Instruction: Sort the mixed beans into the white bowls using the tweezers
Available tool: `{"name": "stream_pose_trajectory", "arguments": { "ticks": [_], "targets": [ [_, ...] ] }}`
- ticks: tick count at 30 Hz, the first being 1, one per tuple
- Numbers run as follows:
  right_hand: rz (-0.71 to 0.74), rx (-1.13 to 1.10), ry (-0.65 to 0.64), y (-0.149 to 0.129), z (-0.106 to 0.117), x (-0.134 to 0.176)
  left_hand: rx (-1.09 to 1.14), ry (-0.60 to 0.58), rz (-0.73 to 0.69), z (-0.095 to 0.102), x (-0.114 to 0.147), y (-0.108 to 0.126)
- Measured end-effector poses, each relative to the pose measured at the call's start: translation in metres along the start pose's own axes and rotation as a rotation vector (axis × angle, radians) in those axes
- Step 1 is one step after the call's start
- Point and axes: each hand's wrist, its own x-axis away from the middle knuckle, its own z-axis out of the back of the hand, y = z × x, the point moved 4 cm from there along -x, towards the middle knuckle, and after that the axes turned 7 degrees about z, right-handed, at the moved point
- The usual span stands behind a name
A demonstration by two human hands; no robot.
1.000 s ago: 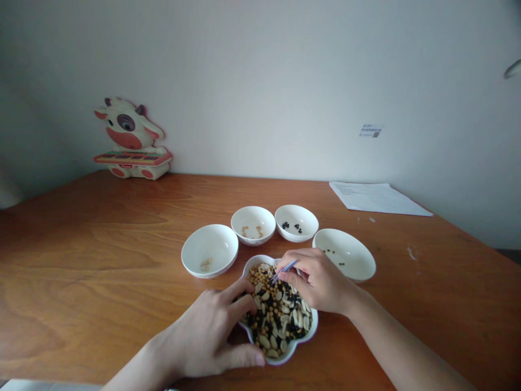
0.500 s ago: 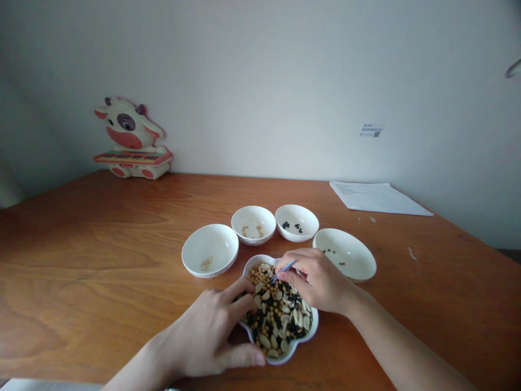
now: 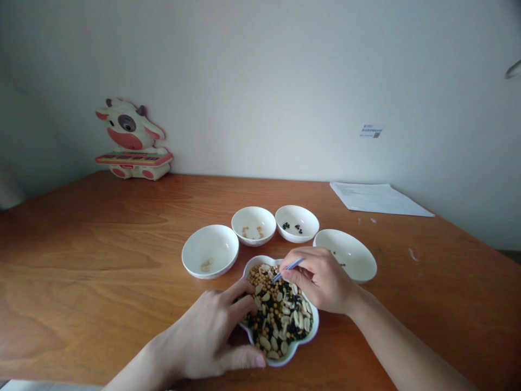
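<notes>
A white flower-shaped bowl (image 3: 288, 358) at the front middle holds mixed shelled peanuts (image 3: 265, 343), yellow beans and dark beans. My left hand (image 3: 215, 331) grips its left side, fingertips over the rim and among the contents, thumb outside along the front edge. Pinched in my right hand (image 3: 321, 277) are light purple tweezers (image 3: 292, 265), tips down at the yellow beans (image 3: 259, 276) near the far side. Whether the tips hold a bean is too small to tell. My right hand partly covers the bowl's right side and the rightmost white bowl.
Four small items aside, white bowls arc behind: one with peanuts (image 3: 195, 239), one with yellow beans (image 3: 244, 214), one with black beans (image 3: 297, 210), one with small dark beans (image 3: 362, 260). Papers (image 3: 378, 196) lie at back right; a cow toy keyboard (image 3: 134, 157) stands back left.
My right hand has shifted slightly to the right, and the tweezers lean lower with more of their shaft showing. My left hand and the bowls stay in place.
</notes>
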Motion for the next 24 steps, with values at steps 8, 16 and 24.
{"name": "stream_pose_trajectory", "arguments": {
  "ticks": [8, 16, 24],
  "targets": [
    [-0.063, 0.051, 0.044, 0.000, 0.018, 0.001, -0.012, 0.006, -0.008, -0.001, 0.002, -0.003],
    [-0.085, 0.044, 0.032, 0.000, 0.018, 0.002, 0.007, 0.018, -0.023, -0.001, 0.001, -0.004],
    [-0.050, 0.012, -0.049, -0.001, 0.002, -0.001, -0.003, -0.005, -0.009, 0.001, 0.000, 0.001]
  ]
}}
